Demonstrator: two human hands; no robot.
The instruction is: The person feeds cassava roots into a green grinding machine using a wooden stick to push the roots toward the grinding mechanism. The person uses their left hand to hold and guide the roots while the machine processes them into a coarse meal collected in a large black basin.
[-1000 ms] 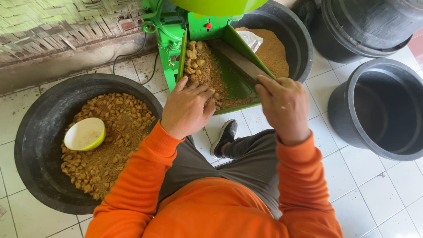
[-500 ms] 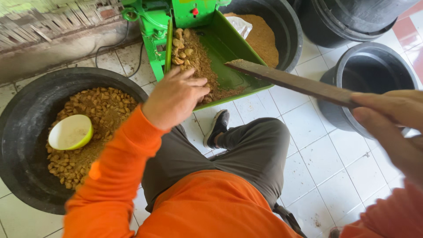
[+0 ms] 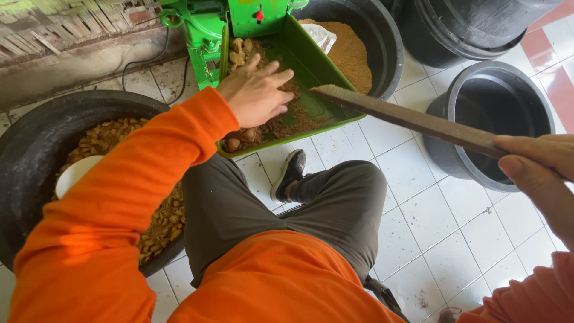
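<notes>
Two hands were in play. Left hand (image 3: 257,90) lay spread, palm down, fingers loose, pressing on the brown lumps (image 3: 278,116) in the green chute tray (image 3: 311,66) of the green machine (image 3: 209,24). Right hand (image 3: 541,164) was closed around one end of a long flat stick (image 3: 406,116), its far tip resting at the tray's right rim.

Risks, as I judged them:
- Fingers sat up-tray toward the machine's mouth; a push too far could take them into the feed opening.
- The stick was held out at its far end, so poor leverage. A slip could knock the tray or flick material onto the tiled floor (image 3: 418,197).
- Lumps piled at the tray's lower lip could spill over onto the shoe (image 3: 290,173) below.

Materials:
- Lumps: rough, crumbly, mixed with fine meal.
- Tray: smooth, rigid sheet, shallow walls.
- Stick: thin, flat, dusty, wood-like.
- Black tub (image 3: 36,155) at left: round, matte, holding more lumps and a pale bowl (image 3: 75,173).
- Tub behind the tray (image 3: 382,42) held fine tan powder.
- Tub at right (image 3: 460,101): nothing visible inside.
</notes>
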